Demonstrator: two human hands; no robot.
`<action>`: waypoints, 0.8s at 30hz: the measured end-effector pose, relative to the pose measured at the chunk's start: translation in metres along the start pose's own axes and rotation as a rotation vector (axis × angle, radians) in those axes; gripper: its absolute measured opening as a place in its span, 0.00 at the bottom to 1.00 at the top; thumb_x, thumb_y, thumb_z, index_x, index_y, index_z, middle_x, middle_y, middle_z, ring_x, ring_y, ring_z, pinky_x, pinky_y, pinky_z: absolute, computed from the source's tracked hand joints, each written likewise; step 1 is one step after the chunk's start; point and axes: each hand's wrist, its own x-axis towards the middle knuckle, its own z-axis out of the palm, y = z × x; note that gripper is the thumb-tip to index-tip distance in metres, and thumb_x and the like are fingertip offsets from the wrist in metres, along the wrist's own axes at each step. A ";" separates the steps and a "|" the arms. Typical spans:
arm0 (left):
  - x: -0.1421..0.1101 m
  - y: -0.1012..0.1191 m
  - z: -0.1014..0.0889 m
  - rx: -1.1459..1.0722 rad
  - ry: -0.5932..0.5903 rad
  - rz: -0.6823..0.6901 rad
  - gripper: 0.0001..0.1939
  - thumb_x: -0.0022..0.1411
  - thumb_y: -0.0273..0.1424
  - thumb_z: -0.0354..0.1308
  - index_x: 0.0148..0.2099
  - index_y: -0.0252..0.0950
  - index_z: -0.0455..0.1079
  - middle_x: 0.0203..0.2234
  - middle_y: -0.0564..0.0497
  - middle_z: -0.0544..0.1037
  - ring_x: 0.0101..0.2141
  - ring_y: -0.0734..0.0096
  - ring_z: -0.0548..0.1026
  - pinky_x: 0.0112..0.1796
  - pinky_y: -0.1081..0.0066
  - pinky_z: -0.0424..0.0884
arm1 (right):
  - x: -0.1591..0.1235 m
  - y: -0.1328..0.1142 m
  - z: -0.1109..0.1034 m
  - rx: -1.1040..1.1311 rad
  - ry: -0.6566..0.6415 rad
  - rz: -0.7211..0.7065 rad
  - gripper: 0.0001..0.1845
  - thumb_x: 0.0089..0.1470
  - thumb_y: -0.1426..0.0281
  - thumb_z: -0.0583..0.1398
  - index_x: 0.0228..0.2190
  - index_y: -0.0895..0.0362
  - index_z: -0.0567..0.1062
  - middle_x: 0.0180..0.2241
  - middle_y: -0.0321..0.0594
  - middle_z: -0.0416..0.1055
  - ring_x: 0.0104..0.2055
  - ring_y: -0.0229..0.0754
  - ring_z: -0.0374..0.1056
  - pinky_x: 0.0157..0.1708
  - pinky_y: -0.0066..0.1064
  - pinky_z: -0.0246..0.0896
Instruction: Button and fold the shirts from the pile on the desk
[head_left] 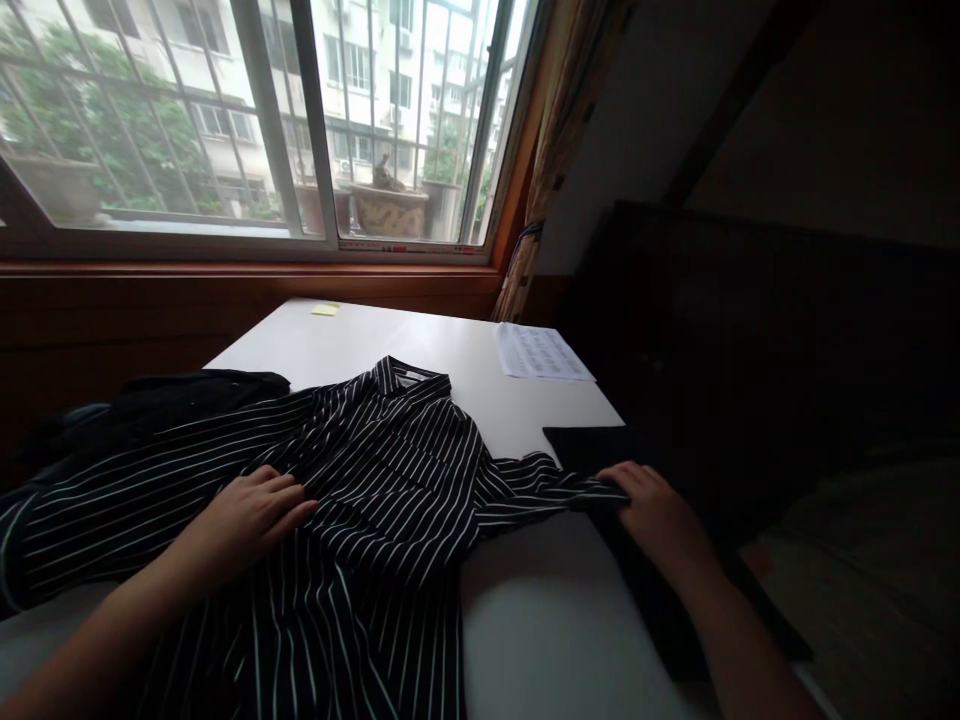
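A black shirt with thin white stripes [390, 470] lies spread on the white table [540, 610], collar toward the window. My left hand [244, 515] rests flat on the shirt's body, fingers stretched out. My right hand [656, 510] is closed on the end of the shirt's sleeve [547, 485], which is drawn out to the right near the table's right edge.
A dark flat cloth [592, 445] lies under my right hand along the right edge. A printed paper sheet [540, 352] and a yellow sticky note [325, 309] lie at the far side. Dark clothes [180, 395] are piled at the left. A window is behind.
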 end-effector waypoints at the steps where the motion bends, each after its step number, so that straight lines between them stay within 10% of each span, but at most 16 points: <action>1: 0.002 0.001 0.001 0.010 0.015 -0.010 0.20 0.72 0.48 0.49 0.41 0.43 0.77 0.34 0.50 0.78 0.39 0.61 0.73 0.43 0.63 0.67 | 0.001 0.000 -0.004 0.034 0.062 0.018 0.21 0.48 0.81 0.54 0.40 0.53 0.77 0.42 0.40 0.76 0.45 0.49 0.72 0.47 0.40 0.66; 5: 0.012 0.010 0.002 0.001 0.109 -0.004 0.21 0.71 0.48 0.51 0.57 0.44 0.72 0.41 0.48 0.80 0.41 0.59 0.74 0.43 0.62 0.68 | 0.014 -0.012 -0.025 0.123 0.372 -0.011 0.17 0.55 0.77 0.55 0.43 0.51 0.77 0.43 0.38 0.76 0.46 0.46 0.73 0.48 0.39 0.66; 11: 0.040 0.051 -0.013 -0.302 0.098 0.085 0.18 0.71 0.45 0.51 0.54 0.43 0.73 0.47 0.49 0.78 0.47 0.59 0.73 0.50 0.60 0.67 | 0.049 -0.074 -0.050 -0.093 0.702 -0.333 0.08 0.60 0.68 0.63 0.42 0.51 0.79 0.41 0.42 0.75 0.46 0.51 0.68 0.51 0.47 0.59; 15: 0.063 0.076 -0.014 -0.874 -0.065 -0.026 0.23 0.71 0.50 0.48 0.52 0.41 0.73 0.47 0.46 0.78 0.47 0.58 0.75 0.48 0.61 0.71 | 0.068 -0.152 -0.037 0.012 0.692 -0.539 0.09 0.59 0.69 0.66 0.42 0.46 0.78 0.40 0.38 0.72 0.46 0.46 0.65 0.50 0.42 0.59; 18: 0.076 0.079 -0.005 -1.274 -0.109 -0.210 0.28 0.70 0.54 0.46 0.58 0.41 0.68 0.52 0.44 0.75 0.49 0.55 0.75 0.46 0.60 0.72 | 0.073 -0.201 -0.010 0.151 0.458 -0.712 0.21 0.58 0.67 0.67 0.53 0.43 0.72 0.51 0.38 0.70 0.54 0.47 0.62 0.55 0.43 0.60; 24: 0.078 0.062 0.024 -1.440 -0.103 -0.485 0.30 0.64 0.55 0.55 0.61 0.44 0.64 0.53 0.45 0.73 0.47 0.60 0.75 0.42 0.65 0.72 | 0.076 -0.203 0.038 0.426 0.141 -0.465 0.17 0.61 0.77 0.61 0.50 0.51 0.73 0.49 0.44 0.70 0.51 0.48 0.66 0.53 0.46 0.65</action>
